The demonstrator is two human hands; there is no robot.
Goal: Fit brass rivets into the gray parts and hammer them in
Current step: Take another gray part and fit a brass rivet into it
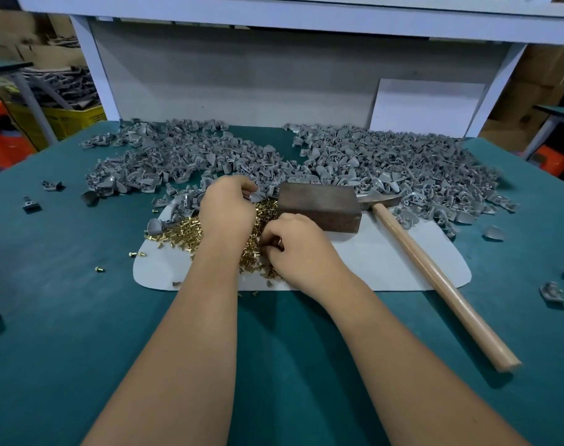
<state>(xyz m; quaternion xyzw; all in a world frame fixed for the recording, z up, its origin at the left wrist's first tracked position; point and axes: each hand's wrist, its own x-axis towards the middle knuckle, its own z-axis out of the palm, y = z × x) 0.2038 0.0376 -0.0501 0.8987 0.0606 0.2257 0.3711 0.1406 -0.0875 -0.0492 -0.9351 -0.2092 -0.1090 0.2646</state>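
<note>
A heap of small brass rivets [177, 231] lies on a pale mat [387, 262] in the middle of the table. My left hand [226, 209] rests over the far side of the heap, its fingers closed on a gray part [254, 197]. My right hand [293, 249] is curled over the near side of the rivets, fingertips pinched together; what they hold is hidden. Large piles of gray parts [387, 165] cover the back of the table. A hammer with a wooden handle [435, 278] lies to the right, beside a dark metal block [319, 206].
The green table [65, 317] holds stray gray parts at the left [31, 203] and right [552, 292] and loose rivets [100, 269] off the mat. A gray back panel and white shelf frame [94, 75] close off the far edge. A yellow crate [71, 117] stands beyond the left side.
</note>
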